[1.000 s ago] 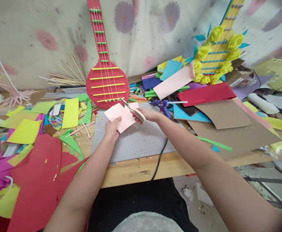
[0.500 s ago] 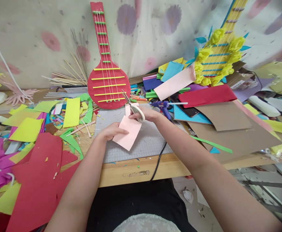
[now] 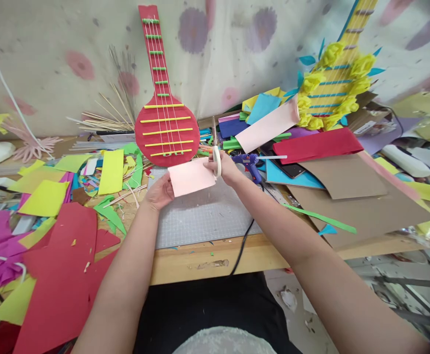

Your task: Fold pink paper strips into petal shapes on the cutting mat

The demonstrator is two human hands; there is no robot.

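A pale pink sheet of paper [image 3: 191, 178] is held up above the grey cutting mat [image 3: 200, 223]. My left hand [image 3: 160, 191] is closed on its left edge. White-handled scissors [image 3: 217, 160] are in my right hand [image 3: 224, 166], blades pointing up and away from me, and its fingertips also pinch the paper's right edge. Just behind the paper stands a red paper lute [image 3: 167, 132] with yellow and green bars and white strings, leaning against the curtain.
A blue glue gun [image 3: 250, 164] lies right of my right hand, its black cable running over the table edge. Red paper [image 3: 62, 260] and yellow scraps crowd the left; brown cardboard [image 3: 351, 216] covers the right. A yellow flowered instrument [image 3: 329, 93] leans at the back right.
The pink paper has been raised and turned from a slanted position to nearly level. The scissors have swung from pointing left to pointing upward. My left hand has shifted to the paper's left edge.
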